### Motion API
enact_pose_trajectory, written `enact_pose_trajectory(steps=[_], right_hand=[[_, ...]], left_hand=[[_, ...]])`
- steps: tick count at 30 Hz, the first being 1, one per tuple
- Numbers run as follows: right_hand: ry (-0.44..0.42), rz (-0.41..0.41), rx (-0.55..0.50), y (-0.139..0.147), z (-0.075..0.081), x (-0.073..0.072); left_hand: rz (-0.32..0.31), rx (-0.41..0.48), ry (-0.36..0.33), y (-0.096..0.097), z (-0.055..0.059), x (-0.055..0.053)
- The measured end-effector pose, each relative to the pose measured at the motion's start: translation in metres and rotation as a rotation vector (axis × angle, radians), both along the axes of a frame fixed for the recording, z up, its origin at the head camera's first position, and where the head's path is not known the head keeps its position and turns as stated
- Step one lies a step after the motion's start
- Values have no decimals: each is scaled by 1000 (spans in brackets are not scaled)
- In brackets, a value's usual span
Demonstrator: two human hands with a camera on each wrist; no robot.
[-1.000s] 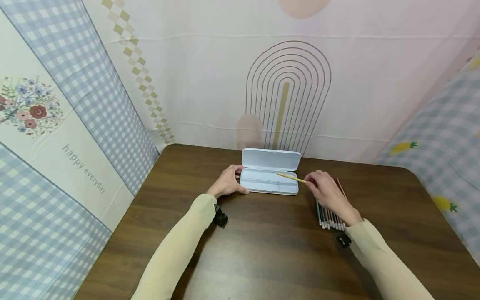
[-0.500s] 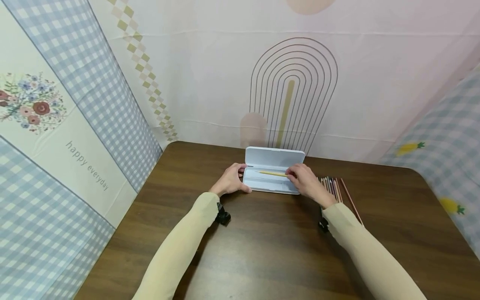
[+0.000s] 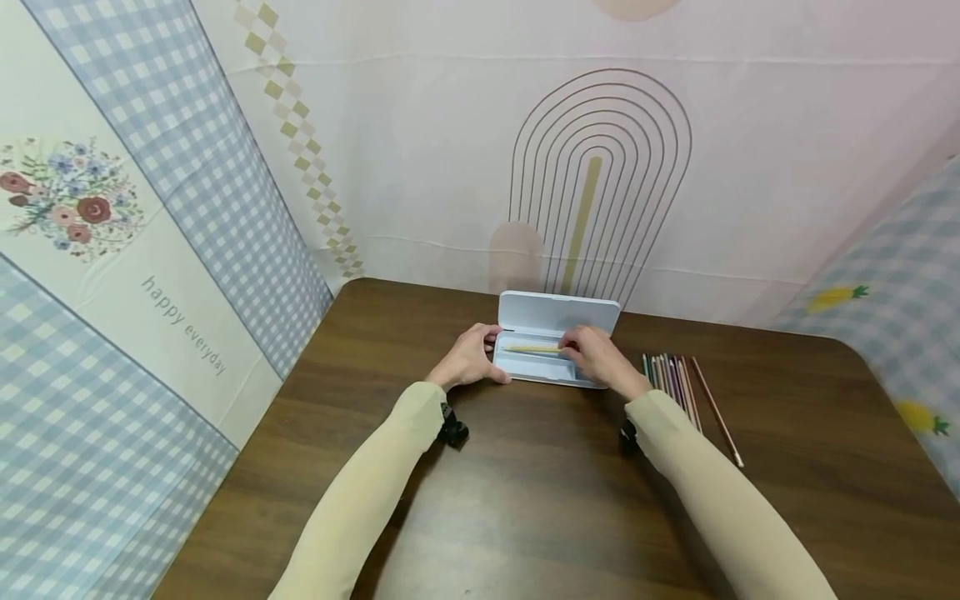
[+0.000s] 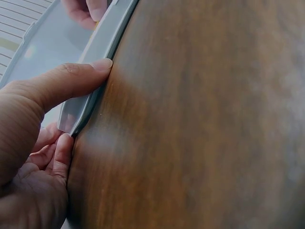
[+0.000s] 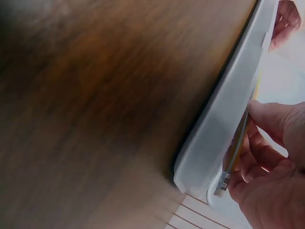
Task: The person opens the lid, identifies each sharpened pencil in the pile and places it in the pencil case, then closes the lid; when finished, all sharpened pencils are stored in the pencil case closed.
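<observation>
A pale blue pencil case (image 3: 534, 367) lies on the table with its lid (image 3: 551, 312) raised at the back. My left hand (image 3: 468, 357) holds its left end, thumb on the front edge and fingers around the corner, as the left wrist view shows. Over the right half of the tray is my right hand (image 3: 597, 358), pinching a yellow pencil (image 3: 527, 349) that lies lengthwise in the back compartment. In the right wrist view, the eraser end of a pencil (image 5: 223, 183) pokes out below the fingers, behind the case's front wall (image 5: 217, 126).
Right of the case, several coloured pencils (image 3: 670, 375) lie side by side, partly hidden by the right forearm. One reddish pencil (image 3: 718, 412) slants apart from them. A printed cloth (image 3: 420, 167) hangs behind the brown table (image 3: 517, 483).
My right hand has carried the yellow pencil leftward from beside the pencils into the case's back compartment. My left hand has kept its hold on the case.
</observation>
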State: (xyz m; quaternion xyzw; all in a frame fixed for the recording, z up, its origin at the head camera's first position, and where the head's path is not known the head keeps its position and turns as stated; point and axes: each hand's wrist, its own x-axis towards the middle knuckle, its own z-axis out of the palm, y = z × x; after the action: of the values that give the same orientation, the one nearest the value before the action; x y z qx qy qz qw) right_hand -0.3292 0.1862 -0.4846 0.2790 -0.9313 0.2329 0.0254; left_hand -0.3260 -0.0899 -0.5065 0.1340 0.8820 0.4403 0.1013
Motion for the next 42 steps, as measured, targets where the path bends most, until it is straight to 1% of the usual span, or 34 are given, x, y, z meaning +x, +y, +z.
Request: enact_pose_trajectory(steps=[3,7,13,17,26,33,39,42], right_hand=[[-25,12,22,0,-1,-3],[-71,28,37,1,5,-7],[-151,5,76,0,13,-10],[-178,-3,91,-1,17,-12],[-193,-14,98,-4,17,-11],[-193,-21,87,-3,13,-11],[-153,-48,69,-3,11,-8],[-96,-59,48,-3,12,-4]], left_hand=[[-1,2,2,1,0,0],[3,8,4,2,1,0],[3,5,13,3,1,-1],[5,6,9,4,2,-2],[5,1,8,4,1,-1],[9,5,3,4,0,-1],[12,10,-2,3,-1,-1],[16,16,-6,1,-1,0]])
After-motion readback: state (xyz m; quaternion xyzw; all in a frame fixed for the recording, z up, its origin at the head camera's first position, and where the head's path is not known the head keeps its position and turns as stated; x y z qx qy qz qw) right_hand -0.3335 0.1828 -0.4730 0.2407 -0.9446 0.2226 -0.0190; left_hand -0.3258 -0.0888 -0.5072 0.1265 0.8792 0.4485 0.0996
